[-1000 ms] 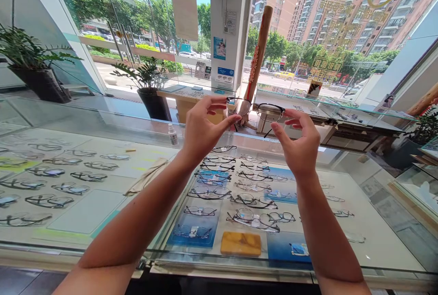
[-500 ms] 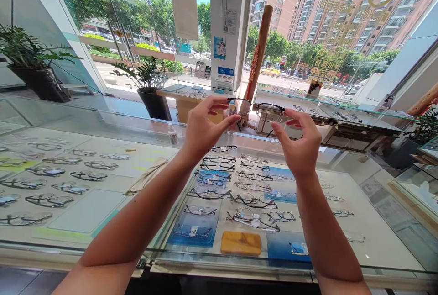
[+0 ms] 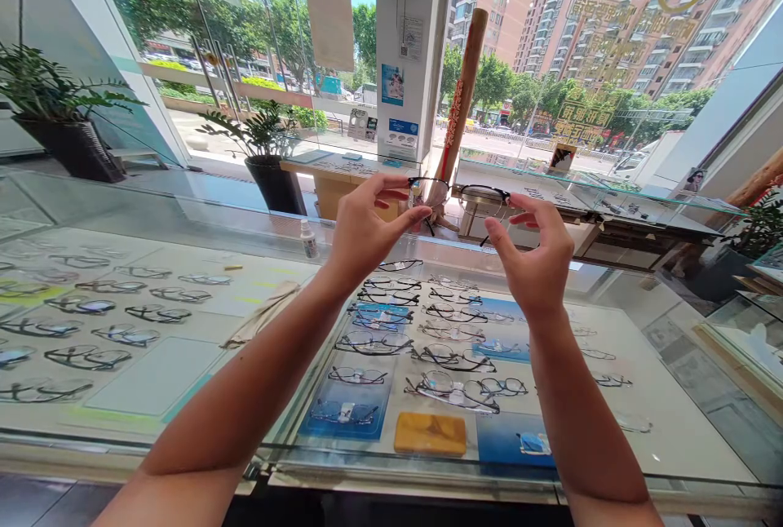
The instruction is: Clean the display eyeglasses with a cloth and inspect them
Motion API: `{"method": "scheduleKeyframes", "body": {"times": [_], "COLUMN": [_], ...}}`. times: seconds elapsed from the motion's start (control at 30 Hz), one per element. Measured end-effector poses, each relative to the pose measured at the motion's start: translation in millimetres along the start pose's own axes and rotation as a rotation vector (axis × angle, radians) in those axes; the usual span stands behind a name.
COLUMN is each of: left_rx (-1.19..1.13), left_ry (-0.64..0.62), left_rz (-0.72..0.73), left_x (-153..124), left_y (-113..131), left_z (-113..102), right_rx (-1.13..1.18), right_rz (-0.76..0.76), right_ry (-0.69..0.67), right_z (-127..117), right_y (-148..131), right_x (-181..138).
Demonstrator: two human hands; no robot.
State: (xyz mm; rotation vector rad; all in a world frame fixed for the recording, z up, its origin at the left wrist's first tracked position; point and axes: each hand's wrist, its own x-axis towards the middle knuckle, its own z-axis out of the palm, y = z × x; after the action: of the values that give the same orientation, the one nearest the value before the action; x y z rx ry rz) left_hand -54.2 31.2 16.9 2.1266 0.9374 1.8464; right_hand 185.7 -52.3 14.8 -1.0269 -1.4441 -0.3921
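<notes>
A pair of eyeglasses [image 3: 483, 189] with dark upper rims is held up above the glass counter, lenses facing across the shop. My left hand [image 3: 374, 221] pinches its left end between thumb and fingers. At the right end, my right hand [image 3: 535, 245] grips the frame in the same way, thumb below and fingers above. Below my hands, several other eyeglasses [image 3: 453, 360] lie in rows inside the display case [image 3: 673, 405], some on blue cards.
A small spray bottle [image 3: 309, 240] and a beige cloth [image 3: 263, 316] are left of my hands. A yellow case [image 3: 430, 435] lies near the front of the display. Beyond the counter stand a potted plant [image 3: 272, 176] and a wooden post [image 3: 468, 78].
The eyeglasses have tilted very slightly between my hands. Both hands keep their hold at nearly the same place.
</notes>
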Motion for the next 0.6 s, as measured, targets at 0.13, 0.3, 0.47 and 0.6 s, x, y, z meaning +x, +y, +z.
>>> {"method": "scheduleKeyframes", "body": {"times": [0.13, 0.3, 0.47, 0.6], "left_rx": [-0.005, -0.004, -0.001, 0.003], "left_ry": [-0.009, -0.022, -0.031, -0.028], "left_rz": [-0.007, -0.002, -0.01, -0.002], "left_x": [0.3, 0.2, 0.1, 0.0], "left_y": [-0.6, -2.6, -2.1, -1.0], "left_z": [0.0, 1.2, 1.4, 1.1], "right_rx": [0.012, 0.018, 0.022, 0.009], "right_rz": [-0.004, -0.009, -0.007, 0.003], "right_ry": [0.008, 0.009, 0.007, -0.002], "right_z": [-0.2, -0.4, -1.2, -1.4], "right_y": [-0.4, -1.4, -1.9, -1.4], "right_x": [-0.2, 0.1, 0.1, 0.1]}}
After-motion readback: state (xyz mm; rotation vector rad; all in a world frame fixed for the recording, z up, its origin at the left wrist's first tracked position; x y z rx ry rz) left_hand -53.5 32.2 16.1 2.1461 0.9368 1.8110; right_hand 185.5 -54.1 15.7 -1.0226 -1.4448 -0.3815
